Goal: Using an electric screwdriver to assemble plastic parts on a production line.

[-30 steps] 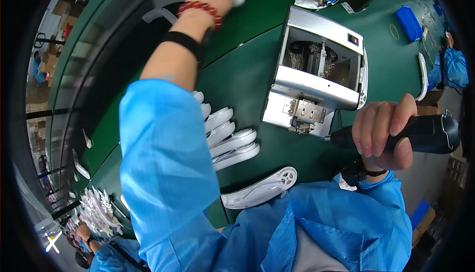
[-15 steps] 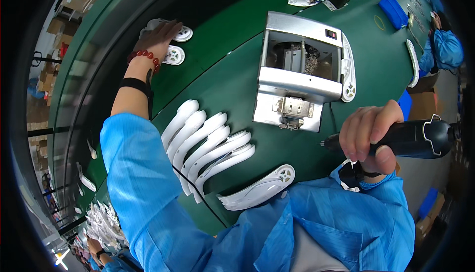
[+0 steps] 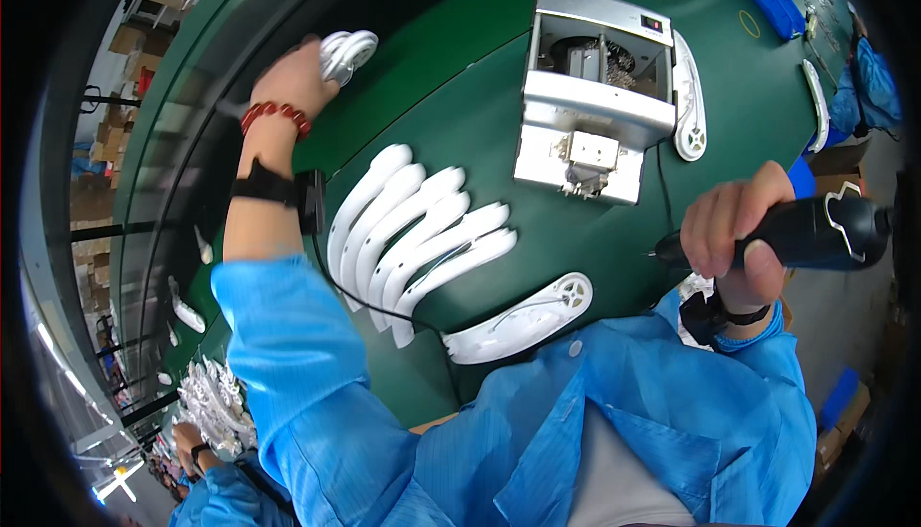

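My left hand [image 3: 292, 80], at the far left with a red bead bracelet on its wrist, is closed round white curved plastic parts [image 3: 350, 51]; their round ends stick out past the fingers, and the rest is hidden. On the right, my right hand [image 3: 731, 225] grips a black electric screwdriver [image 3: 815, 232], its thin bit pointing left. Between the arms several similar white curved shells [image 3: 395, 230] lie side by side in a fanned row. Closer to me a single white shell [image 3: 518, 324] rests with its hollow inside up, showing a thin wire and a spoked round end.
A silver screw feeder [image 3: 597, 105] stands on the green table, with another white shell [image 3: 689, 95] along its right side. A blue bin [image 3: 775, 6] is at the far right. Dark cable crosses near the shell row. Other people work at the lower left and far right.
My left hand has closed round the white parts at the far left, and their round ends are now bunched together. The whole view has shifted; my right hand still holds the screwdriver.
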Available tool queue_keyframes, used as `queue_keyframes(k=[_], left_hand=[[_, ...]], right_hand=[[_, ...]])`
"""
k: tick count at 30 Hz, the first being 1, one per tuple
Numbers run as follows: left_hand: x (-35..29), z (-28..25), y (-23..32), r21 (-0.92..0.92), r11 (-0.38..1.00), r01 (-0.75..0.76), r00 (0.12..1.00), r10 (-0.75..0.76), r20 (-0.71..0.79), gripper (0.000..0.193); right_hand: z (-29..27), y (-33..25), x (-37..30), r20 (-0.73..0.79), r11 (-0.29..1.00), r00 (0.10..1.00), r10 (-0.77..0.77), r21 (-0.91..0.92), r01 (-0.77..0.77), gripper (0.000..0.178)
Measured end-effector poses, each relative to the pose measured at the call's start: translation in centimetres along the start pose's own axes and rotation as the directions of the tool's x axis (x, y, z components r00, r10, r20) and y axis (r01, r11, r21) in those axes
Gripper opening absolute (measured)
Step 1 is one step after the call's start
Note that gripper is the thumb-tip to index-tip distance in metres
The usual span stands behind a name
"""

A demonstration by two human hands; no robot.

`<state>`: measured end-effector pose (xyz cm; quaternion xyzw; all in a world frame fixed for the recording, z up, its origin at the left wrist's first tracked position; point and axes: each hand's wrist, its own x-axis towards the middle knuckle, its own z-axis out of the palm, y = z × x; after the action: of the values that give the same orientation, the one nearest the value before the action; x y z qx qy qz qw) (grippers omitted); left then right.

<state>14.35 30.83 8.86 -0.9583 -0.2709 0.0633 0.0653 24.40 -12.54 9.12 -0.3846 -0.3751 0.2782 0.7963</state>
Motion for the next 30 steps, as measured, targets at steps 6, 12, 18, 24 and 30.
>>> queue_keyframes(k=[6, 12, 18, 24, 30], left_hand=[[-9.7, -4.0, 1.0, -0.006, 0.993, 0.118, 0.99, -0.117, 0.082, 0.044], [-12.3, 2.6, -1.8, -0.262, 0.926, 0.273, 0.864, -0.116, 0.491, 0.089], [-17.7, 4.7, -1.2, -0.886, -0.006, 0.463, 0.835, 0.339, 0.434, 0.095], [-20.1, 4.9, -0.6, -0.884, -0.142, 0.446, 0.872, 0.294, 0.392, 0.094], [-21.6, 5.4, -0.4, -0.937, -0.062, 0.345, 0.937, 0.078, 0.34, 0.09]], right_hand=[[2.5, -0.1, 0.2, 0.12, 0.737, 0.741, 0.661, -0.289, -0.61, 0.016], [8.5, 8.2, 1.5, 0.334, 0.211, 0.134, 0.933, -0.205, -0.956, 0.056], [10.6, 11.0, 3.5, 0.122, 0.198, 0.199, 0.972, 0.019, -0.98, 0.046], [10.9, 11.2, 4.1, 0.102, 0.198, 0.191, 0.976, -0.062, -0.978, 0.042], [12.2, 13.1, 3.9, 0.21, 0.288, 0.295, 0.932, 0.062, -0.956, 0.049]])
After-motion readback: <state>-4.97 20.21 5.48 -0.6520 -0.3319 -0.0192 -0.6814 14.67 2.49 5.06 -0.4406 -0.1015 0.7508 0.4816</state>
